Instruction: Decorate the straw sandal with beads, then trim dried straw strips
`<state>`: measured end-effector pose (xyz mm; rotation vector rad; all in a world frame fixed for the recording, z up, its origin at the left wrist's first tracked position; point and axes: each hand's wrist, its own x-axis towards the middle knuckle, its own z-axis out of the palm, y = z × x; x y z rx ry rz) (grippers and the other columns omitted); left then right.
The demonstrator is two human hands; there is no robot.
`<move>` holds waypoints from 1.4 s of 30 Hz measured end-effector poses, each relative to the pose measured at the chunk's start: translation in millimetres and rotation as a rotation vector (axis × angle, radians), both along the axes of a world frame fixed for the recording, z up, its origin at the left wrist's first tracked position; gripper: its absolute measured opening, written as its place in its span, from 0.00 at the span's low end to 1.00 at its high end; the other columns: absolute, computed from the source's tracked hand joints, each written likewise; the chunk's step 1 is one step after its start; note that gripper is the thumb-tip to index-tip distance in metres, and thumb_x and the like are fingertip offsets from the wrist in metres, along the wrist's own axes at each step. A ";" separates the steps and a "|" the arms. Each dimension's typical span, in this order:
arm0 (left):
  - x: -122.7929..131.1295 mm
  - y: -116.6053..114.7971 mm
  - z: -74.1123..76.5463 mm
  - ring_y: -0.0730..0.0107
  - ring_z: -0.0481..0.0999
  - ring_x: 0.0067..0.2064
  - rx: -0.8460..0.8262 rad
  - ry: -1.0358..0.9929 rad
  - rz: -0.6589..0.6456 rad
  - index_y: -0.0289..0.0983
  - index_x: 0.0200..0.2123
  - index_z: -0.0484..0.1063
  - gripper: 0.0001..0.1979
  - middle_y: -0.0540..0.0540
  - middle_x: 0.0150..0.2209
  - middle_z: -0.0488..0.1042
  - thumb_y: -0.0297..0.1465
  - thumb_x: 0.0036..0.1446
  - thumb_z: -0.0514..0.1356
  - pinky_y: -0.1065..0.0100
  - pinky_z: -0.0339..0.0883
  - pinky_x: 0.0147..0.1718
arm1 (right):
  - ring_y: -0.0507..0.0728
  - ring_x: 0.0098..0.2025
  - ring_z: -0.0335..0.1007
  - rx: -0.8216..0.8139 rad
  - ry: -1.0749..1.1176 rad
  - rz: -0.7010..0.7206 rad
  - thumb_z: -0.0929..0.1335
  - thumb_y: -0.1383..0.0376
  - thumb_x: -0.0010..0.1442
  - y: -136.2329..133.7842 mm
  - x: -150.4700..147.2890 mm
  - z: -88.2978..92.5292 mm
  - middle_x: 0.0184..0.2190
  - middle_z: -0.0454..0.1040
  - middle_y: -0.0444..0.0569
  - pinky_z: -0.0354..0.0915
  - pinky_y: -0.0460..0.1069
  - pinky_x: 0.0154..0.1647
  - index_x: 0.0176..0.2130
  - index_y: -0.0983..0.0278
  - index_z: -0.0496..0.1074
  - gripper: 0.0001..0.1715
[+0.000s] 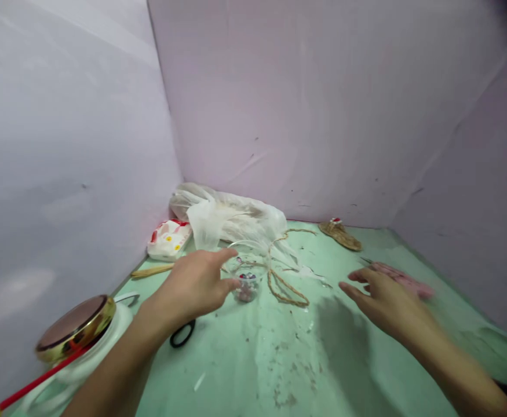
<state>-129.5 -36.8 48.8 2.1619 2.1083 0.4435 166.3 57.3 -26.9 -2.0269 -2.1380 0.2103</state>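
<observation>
My left hand (199, 284) reaches to a small clear plastic cup (247, 289) with colourful beads in it. Its thumb and index finger are apart at the cup's left side; whether they touch the rim I cannot tell. A clear round lid (248, 255) stands raised behind the cup. My right hand (379, 298) hovers over the table at the right, thumb and index finger apart, nothing seen between them. Just beyond it lies a blurred pink-handled tool (405, 279) with a thin pointed tip. A braided straw cord (285, 292) curls to the right of the cup.
A white plastic bag (240, 214) lies along the back wall, beside a tissue pack (169, 238). A woven straw sole (340, 234) with red-and-white trim rests at the back right. Black scissors handles (182, 335) and a gold-lidded white jar (79, 330) sit at the left. Walls enclose the green table (244, 370).
</observation>
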 end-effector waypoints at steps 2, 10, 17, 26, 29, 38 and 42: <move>0.0 6.1 -8.3 0.58 0.74 0.30 -0.119 0.073 -0.037 0.44 0.43 0.74 0.17 0.47 0.24 0.76 0.36 0.47 0.59 0.66 0.58 0.25 | 0.63 0.38 0.72 -0.043 0.081 0.071 0.62 0.52 0.53 -3.4 -21.5 5.8 0.39 0.76 0.53 0.63 0.54 0.35 0.39 0.62 0.71 0.21; -8.6 17.0 -7.6 0.67 0.73 0.28 -0.049 0.023 0.149 0.40 0.25 0.75 0.08 0.48 0.24 0.76 0.34 0.48 0.56 0.70 0.57 0.23 | 0.60 0.31 0.73 -0.153 0.200 0.223 0.62 0.52 0.52 -9.4 -73.0 10.0 0.28 0.77 0.48 0.61 0.50 0.30 0.33 0.59 0.72 0.17; -32.2 10.3 8.4 0.58 0.74 0.32 0.022 0.192 0.535 0.39 0.26 0.72 0.11 0.44 0.27 0.75 0.37 0.50 0.54 0.65 0.58 0.26 | 0.59 0.29 0.72 -0.154 0.261 0.265 0.63 0.55 0.52 -4.5 -96.3 5.3 0.27 0.77 0.47 0.59 0.49 0.26 0.30 0.58 0.73 0.13; -50.3 30.4 -14.6 0.58 0.74 0.30 -0.115 0.188 0.488 0.37 0.26 0.73 0.10 0.40 0.27 0.76 0.34 0.49 0.54 0.67 0.58 0.23 | 0.57 0.30 0.70 -0.188 0.288 0.321 0.63 0.59 0.52 -13.9 -122.5 16.0 0.28 0.76 0.46 0.58 0.48 0.26 0.29 0.58 0.72 0.10; -50.6 34.5 -18.9 0.58 0.74 0.31 -0.109 0.189 0.483 0.37 0.26 0.73 0.11 0.40 0.28 0.76 0.34 0.50 0.53 0.66 0.59 0.24 | 0.57 0.30 0.70 -0.190 0.308 0.319 0.63 0.59 0.52 -12.7 -121.9 12.0 0.28 0.76 0.45 0.58 0.48 0.26 0.29 0.58 0.72 0.10; -40.8 51.4 -35.3 0.50 0.75 0.40 -0.063 0.213 0.629 0.29 0.39 0.70 0.17 0.31 0.36 0.76 0.31 0.57 0.46 0.62 0.63 0.31 | 0.58 0.32 0.70 -0.122 0.308 0.317 0.64 0.61 0.52 -13.4 -120.9 3.9 0.29 0.77 0.46 0.57 0.48 0.27 0.30 0.59 0.73 0.09; -29.0 41.9 -29.5 0.47 0.76 0.37 -0.087 0.217 0.655 0.27 0.52 0.60 0.24 0.33 0.33 0.77 0.34 0.53 0.51 0.60 0.64 0.30 | 0.58 0.33 0.70 -0.108 0.314 0.338 0.64 0.60 0.53 -16.2 -116.2 4.4 0.28 0.77 0.46 0.58 0.48 0.27 0.30 0.59 0.73 0.09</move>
